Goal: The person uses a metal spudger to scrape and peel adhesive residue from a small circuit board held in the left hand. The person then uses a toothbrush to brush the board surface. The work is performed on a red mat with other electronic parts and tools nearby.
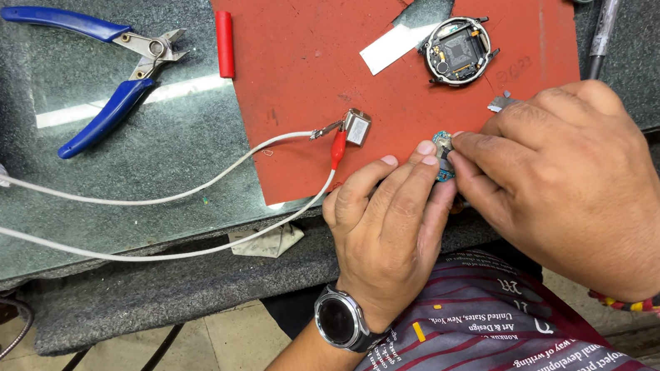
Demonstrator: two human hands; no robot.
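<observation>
Both the left hand point(388, 212) and right hand point(564, 182) pinch a small circuit board point(442, 151) over the red mat point(306, 62); separating it likely calls for fine fingertip control.

pliers point(111, 74) left of mat point(307, 71) | watch body point(459, 50) on mat

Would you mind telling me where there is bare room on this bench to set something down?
Bare patches: the red mat between the red tube and the round watch body, and the dark bench below the blue pliers, above the white wires. It is crowded around both hands' fingers.
</observation>
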